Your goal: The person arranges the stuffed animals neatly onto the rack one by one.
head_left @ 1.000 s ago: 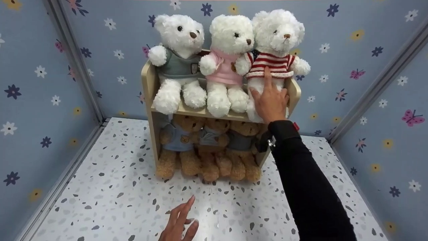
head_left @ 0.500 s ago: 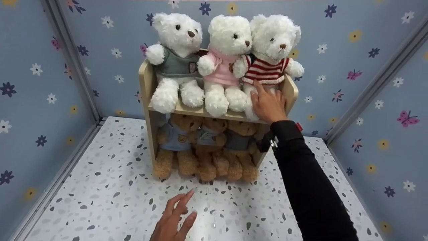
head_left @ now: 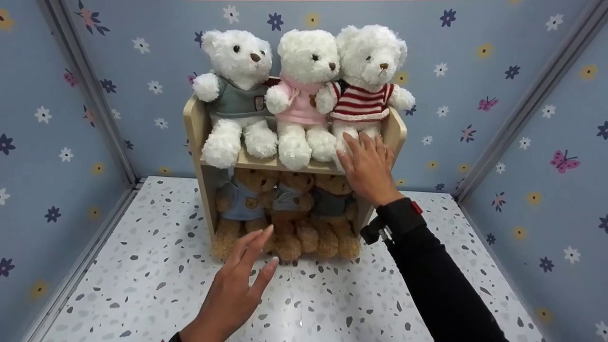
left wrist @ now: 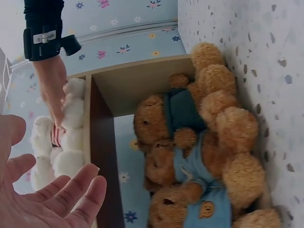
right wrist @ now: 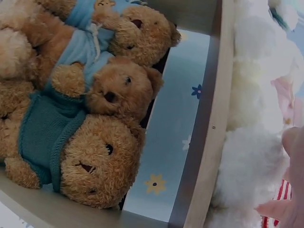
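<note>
The head view takes in the whole scene: a small two-tier wooden shelf [head_left: 194, 118] on a speckled terrazzo-pattern floor [head_left: 142, 285], boxed in by blue walls [head_left: 522, 95] printed with flowers and butterflies. Three fluffy white bears sit in a row on the upper board; three curly-furred brown bears [head_left: 285, 209] are packed below.

The right hand [head_left: 368, 164], on a black sleeve [head_left: 441, 285] with a strap-mounted camera at the wrist, lies flat with straight, slightly spread fingers on the legs of the striped bear [head_left: 365, 90], the rightmost white one, which sits upright against the shelf's right end. It grips nothing. Beside that bear are the pink bear [head_left: 304, 95] and the grey bear [head_left: 235, 95].

The left hand [head_left: 237, 289] hovers open above the floor in front of the lower tier, fingers straight and loosely fanned, touching nothing.

The left wrist view adds the open palm [left wrist: 42, 199] from the inside, the dark edge of the shelf board, and the lower bears' knitted tops, one teal and one light blue.

The right wrist view looks under the board: the brown bears' stitched noses and bead eyes, the pale plywood edge, plush white fur, and a sliver of red stripe by a fingertip [right wrist: 294, 142].
</note>
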A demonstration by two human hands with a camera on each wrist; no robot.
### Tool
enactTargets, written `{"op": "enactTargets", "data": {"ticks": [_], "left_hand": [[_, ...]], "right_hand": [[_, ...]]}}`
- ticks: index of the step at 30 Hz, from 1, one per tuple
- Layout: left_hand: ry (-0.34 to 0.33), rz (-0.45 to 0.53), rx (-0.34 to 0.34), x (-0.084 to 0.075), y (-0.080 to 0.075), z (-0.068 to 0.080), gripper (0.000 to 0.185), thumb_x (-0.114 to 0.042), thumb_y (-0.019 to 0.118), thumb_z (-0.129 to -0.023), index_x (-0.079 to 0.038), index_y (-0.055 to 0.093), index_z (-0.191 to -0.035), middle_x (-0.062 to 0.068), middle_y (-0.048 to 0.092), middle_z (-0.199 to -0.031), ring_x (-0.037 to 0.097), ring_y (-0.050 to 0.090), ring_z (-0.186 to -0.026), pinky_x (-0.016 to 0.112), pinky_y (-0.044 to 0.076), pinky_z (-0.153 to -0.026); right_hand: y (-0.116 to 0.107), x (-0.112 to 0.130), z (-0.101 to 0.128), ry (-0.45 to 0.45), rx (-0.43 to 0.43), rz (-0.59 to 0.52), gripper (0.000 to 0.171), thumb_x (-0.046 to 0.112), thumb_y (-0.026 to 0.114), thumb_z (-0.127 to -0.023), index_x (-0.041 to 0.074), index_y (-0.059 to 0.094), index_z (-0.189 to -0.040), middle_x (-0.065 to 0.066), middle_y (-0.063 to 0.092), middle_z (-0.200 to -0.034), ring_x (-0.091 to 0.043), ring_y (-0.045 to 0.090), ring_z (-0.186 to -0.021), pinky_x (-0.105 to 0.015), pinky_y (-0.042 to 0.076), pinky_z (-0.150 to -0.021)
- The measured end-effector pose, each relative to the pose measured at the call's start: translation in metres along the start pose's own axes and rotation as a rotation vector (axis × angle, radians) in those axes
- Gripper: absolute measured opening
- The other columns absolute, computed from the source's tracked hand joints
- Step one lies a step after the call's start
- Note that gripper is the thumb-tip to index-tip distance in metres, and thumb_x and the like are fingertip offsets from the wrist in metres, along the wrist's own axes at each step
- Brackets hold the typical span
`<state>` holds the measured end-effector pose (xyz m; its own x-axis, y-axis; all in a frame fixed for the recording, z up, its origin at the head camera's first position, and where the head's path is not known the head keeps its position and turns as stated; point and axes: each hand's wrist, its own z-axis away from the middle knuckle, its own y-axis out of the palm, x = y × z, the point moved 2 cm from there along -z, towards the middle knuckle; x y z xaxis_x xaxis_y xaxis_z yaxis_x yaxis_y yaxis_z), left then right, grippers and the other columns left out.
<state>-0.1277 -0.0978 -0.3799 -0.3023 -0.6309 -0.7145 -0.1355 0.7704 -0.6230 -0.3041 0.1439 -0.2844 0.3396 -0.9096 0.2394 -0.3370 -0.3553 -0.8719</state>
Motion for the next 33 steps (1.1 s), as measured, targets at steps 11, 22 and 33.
{"op": "enactTargets", "data": {"ticks": [11,22,33], "left_hand": [[0.23,-0.16,0.012,-0.077,-0.027,-0.054,0.056,-0.041,0.046,-0.1,-0.02,0.031,-0.15,0.009,0.024,-0.155,0.03,0.034,-0.137,0.047,0.038,-0.104],[0.218,-0.308,0.043,-0.097,-0.002,-0.093,0.079,-0.057,0.051,-0.091,-0.013,0.024,-0.152,0.018,0.016,-0.156,0.037,0.021,-0.141,0.056,0.021,-0.111],[0.158,-0.409,0.059,-0.094,0.01,-0.167,0.077,-0.058,0.031,-0.098,-0.004,0.021,-0.151,0.017,0.01,-0.158,0.032,0.007,-0.145,0.054,0.009,-0.115]], "right_hand": [[0.0,0.002,0.018,-0.091,-0.147,0.018,0.049,0.043,0.047,-0.099,0.021,0.044,-0.143,-0.017,0.036,-0.147,-0.045,0.02,-0.139,-0.06,0.013,-0.108],[-0.009,0.011,0.052,-0.082,-0.112,0.077,0.069,0.053,0.054,-0.091,0.025,0.031,-0.15,-0.016,0.024,-0.154,-0.045,0.012,-0.141,-0.064,0.011,-0.109],[-0.012,0.002,0.024,-0.122,-0.001,0.075,0.07,0.048,0.058,-0.091,0.024,0.03,-0.151,-0.014,0.021,-0.156,-0.04,0.01,-0.143,-0.059,0.013,-0.112]]}}
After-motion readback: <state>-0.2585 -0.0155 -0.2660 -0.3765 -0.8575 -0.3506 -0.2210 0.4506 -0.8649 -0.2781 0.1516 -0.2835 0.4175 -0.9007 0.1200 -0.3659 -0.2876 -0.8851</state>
